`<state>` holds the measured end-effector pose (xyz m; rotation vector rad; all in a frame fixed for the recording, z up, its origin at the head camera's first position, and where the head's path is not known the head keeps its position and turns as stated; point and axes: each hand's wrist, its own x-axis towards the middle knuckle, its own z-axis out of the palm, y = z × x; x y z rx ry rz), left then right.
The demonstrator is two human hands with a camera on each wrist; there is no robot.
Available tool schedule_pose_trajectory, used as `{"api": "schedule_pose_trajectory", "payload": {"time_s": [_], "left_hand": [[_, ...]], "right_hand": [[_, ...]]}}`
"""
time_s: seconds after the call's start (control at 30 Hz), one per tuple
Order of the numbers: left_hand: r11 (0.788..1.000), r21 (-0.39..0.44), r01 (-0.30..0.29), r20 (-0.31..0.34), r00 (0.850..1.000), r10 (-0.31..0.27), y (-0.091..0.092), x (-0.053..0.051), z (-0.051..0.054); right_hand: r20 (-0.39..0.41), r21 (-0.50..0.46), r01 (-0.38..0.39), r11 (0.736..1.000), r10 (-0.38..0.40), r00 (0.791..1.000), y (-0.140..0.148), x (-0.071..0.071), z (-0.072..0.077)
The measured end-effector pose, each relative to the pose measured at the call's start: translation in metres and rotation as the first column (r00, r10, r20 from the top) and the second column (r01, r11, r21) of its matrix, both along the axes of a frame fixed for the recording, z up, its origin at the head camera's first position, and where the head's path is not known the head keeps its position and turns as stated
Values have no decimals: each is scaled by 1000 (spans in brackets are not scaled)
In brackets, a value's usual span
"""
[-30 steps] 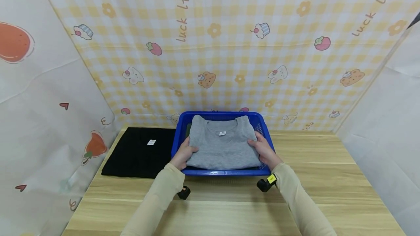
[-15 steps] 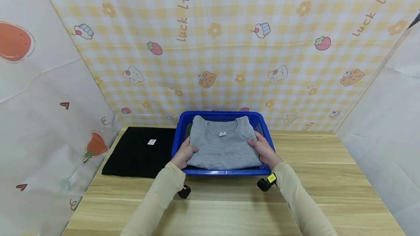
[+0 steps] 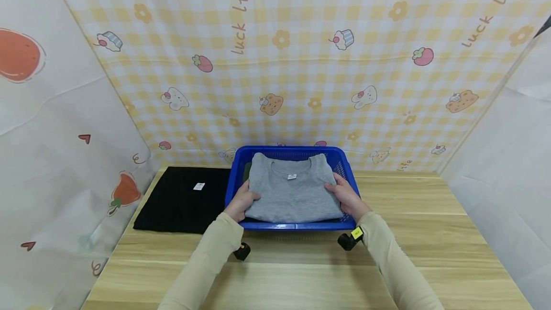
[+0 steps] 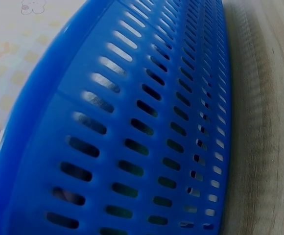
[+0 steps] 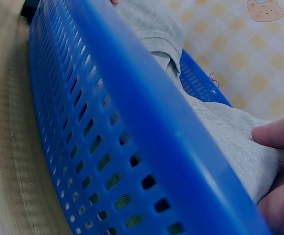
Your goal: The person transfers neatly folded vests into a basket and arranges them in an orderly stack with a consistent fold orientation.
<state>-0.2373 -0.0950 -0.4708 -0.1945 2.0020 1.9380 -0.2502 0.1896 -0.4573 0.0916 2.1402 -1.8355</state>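
Note:
A folded grey T-shirt [image 3: 292,200] with a white neck label lies in the blue plastic basket [image 3: 297,226]. My left hand [image 3: 242,202] holds the shirt's left edge, thumb on top and the other fingers hidden beneath. At the opposite edge my right hand [image 3: 346,197] grips the cloth in the same way. The right wrist view shows the right thumb [image 5: 276,133] pressed on the grey fabric, with fingers curled under it. Mostly the basket's slotted side [image 4: 147,117] fills the left wrist view. A dark green cloth [image 3: 247,170] shows inside the basket beside the shirt.
To the basket's left, a folded black T-shirt [image 3: 185,204] with a white label lies flat on the wooden table [image 3: 297,281]. A yellow checked curtain [image 3: 301,75] hangs right behind the basket. White printed sheets [image 3: 64,109] line the sides.
The grey shirt's collar edge has sunk very slightly in the basket. Both hands keep their hold and have hardly moved.

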Motion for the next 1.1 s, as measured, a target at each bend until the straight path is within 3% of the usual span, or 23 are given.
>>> {"api": "schedule_pose_trajectory", "payload": {"time_s": [0.5,1.1], "left_hand": [[999,-48,-5,24,1000,6,2,-1,-1],[999,-32,16,26,1000,-15,-1,-1,1]], "right_hand": [[37,-8,-7,1000,7,999,2,0,0],[63,-21,-17,1000,18,998,5,1,-1]]}}
